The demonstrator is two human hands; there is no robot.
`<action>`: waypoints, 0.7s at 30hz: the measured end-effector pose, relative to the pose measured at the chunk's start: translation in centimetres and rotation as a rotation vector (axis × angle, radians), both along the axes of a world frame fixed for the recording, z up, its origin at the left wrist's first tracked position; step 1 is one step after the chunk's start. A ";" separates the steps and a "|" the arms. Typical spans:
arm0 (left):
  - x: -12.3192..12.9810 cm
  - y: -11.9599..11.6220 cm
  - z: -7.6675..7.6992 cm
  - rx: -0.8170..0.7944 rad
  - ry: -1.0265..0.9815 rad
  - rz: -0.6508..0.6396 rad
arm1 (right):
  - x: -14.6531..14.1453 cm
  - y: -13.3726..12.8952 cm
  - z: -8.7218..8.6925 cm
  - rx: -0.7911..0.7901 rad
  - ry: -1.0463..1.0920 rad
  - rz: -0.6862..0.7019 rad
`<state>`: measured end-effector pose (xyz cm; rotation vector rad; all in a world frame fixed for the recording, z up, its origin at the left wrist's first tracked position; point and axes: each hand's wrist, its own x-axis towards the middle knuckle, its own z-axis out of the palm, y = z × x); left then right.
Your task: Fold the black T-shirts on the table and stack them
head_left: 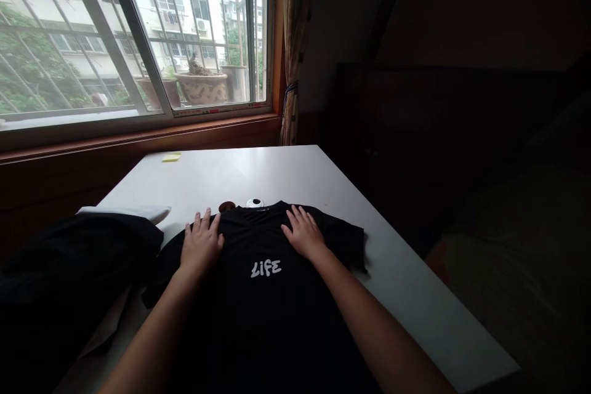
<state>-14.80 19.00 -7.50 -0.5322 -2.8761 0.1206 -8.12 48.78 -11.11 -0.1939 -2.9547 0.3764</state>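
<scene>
A black T-shirt with white lettering on its chest lies spread on the white table, its collar pointing away from me. My left hand rests flat on the shirt's left shoulder, fingers stretched out. On the opposite shoulder lies my right hand, palm down with its fingers extended. Just beyond the collar sit a white round object and a brown round one, both partly covered by the shirt. The shirt's lower part fades into shadow.
Dark and pale cloth is heaped at the table's left side. A yellow sticky-note pad lies near the far left corner. Behind the table are a barred window and a tied curtain. The right side is very dark.
</scene>
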 end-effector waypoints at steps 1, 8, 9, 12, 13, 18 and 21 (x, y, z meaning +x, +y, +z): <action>0.0 0.8 0.1 0.020 -0.019 -0.025 | 0.0 0.0 0.0 0.002 -0.001 -0.001; 0.8 2.5 -1.3 0.082 -0.141 -0.002 | 0.1 0.2 0.2 0.010 -0.006 0.007; 0.9 2.1 -1.5 0.082 -0.156 0.003 | 0.1 0.2 0.2 0.011 -0.006 0.009; 0.8 0.8 -1.6 0.084 -0.201 0.032 | 0.3 0.2 0.2 0.016 -0.003 0.009; 0.7 0.5 -1.5 0.086 -0.207 0.046 | 0.3 0.2 0.2 0.018 -0.003 0.007; 0.4 1.4 -0.5 0.094 -0.157 0.096 | 0.6 0.4 0.3 0.029 -0.004 -0.001; 1.0 3.2 -0.5 0.092 -0.032 -0.035 | 0.9 1.2 0.3 0.036 -0.005 -0.008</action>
